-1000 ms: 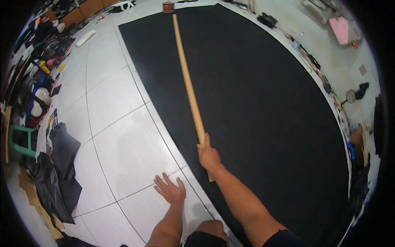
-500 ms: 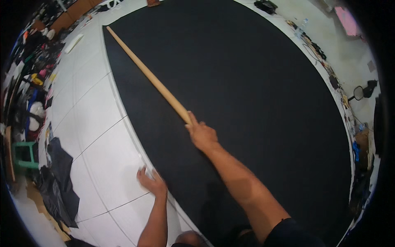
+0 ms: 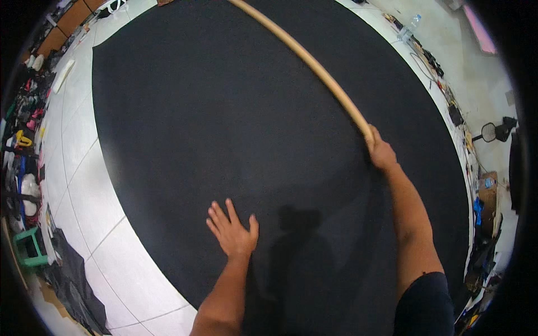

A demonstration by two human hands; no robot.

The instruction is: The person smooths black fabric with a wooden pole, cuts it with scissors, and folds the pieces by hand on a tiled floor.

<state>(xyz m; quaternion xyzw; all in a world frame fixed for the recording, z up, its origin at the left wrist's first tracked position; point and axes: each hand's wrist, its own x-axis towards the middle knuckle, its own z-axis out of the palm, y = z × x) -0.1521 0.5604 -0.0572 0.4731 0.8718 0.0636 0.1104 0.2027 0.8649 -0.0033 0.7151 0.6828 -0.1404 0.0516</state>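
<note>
A wide sheet of black material (image 3: 185,112) lies spread over the white tiled floor. My right hand (image 3: 383,152) is closed round the near end of a long light-brown tube (image 3: 319,68), which runs away across the sheet to the top of the picture; its far end is out of view. Over the near middle of the sheet my left hand (image 3: 231,228) is open, palm down with fingers spread, and holds nothing. Whether its palm presses on the sheet, I cannot tell.
White tiles (image 3: 78,173) border the sheet on the left, with a green stool (image 3: 31,246), crumpled black material (image 3: 73,280) and heaped clutter beyond. Along the right wall are a clear plastic bottle (image 3: 410,28), a small round-framed object (image 3: 489,132) and a cardboard box (image 3: 488,196).
The tube has swung from the sheet's left side to its right with my right hand. My left hand has moved from the sheet's left edge onto the sheet, its fingers now spread.
</note>
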